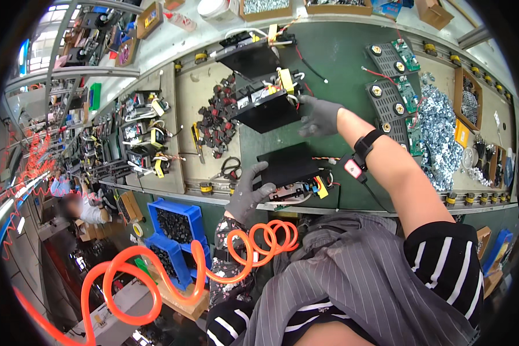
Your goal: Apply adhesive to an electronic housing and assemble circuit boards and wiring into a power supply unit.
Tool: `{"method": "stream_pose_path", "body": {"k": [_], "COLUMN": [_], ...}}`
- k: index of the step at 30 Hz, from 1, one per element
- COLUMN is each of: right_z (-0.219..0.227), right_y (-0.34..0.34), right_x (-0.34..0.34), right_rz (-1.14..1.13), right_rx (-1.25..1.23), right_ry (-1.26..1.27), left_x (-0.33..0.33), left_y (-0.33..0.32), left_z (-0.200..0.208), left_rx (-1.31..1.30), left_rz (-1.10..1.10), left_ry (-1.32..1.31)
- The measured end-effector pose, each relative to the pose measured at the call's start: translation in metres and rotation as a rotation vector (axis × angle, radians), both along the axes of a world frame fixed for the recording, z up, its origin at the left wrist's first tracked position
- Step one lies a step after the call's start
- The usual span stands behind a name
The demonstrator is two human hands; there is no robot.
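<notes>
My left hand [248, 193], in a grey glove, curves round the left end of an electronic unit with a flat black panel [290, 164], thumb apart from the fingers. Wires, a yellow tag and a circuit board show along that unit's near side. Farther off, my gloved right hand [322, 117] has its fingers apart at the right end of a second black-panelled unit [269, 113]. A yellow block [286, 81] and white wires top this second unit. Behind it stands a third similar unit [249, 59], with a dark cable trailing right.
Small black-and-red parts [218, 118] lie left of the units, near scissors [228, 168]. To the right are vented black housings [389, 92] with green boards and a heap of metal clips [441, 138]. An orange coiled hose [199, 271] crosses before blue bins [179, 222].
</notes>
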State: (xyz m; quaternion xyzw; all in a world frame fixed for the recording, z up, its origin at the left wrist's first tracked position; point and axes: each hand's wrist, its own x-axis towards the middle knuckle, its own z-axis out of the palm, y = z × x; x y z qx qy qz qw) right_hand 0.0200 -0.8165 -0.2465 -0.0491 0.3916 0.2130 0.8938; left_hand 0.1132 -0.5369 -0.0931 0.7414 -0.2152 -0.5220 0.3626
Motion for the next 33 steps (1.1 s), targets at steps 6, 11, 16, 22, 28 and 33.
{"method": "stream_pose_path", "body": {"k": [6, 11, 16, 22, 28, 33], "right_z": [0.030, 0.036, 0.021, 0.025, 0.082, 0.093], "right_y": [0.013, 0.024, 0.036, 0.040, -0.008, -0.046], "right_x": [0.016, 0.016, 0.023, 0.008, 0.003, 0.030], "right_rz": [0.289, -0.012, -0.126, -0.370, -0.389, 0.003], "right_rx": [-0.145, 0.034, 0.132, 0.072, -0.708, -1.466], "right_ry": [-0.065, 0.061, -0.199, -0.424, -0.976, -0.766], "left_x": [0.059, 0.122, 0.148, 0.122, 0.103, 0.105], "left_y": [0.004, -0.099, -0.131, -0.118, -0.116, -0.116], "left_z": [-0.018, -0.015, -0.041, -0.033, 0.053, 0.038], "left_rx": [0.019, 0.215, 0.195, -0.259, -0.560, -0.675], "left_rz": [0.163, 0.540, 0.276, 0.164, 0.032, -0.044], "left_ry": [0.009, 0.367, 0.448, 0.535, 0.479, 0.308]}}
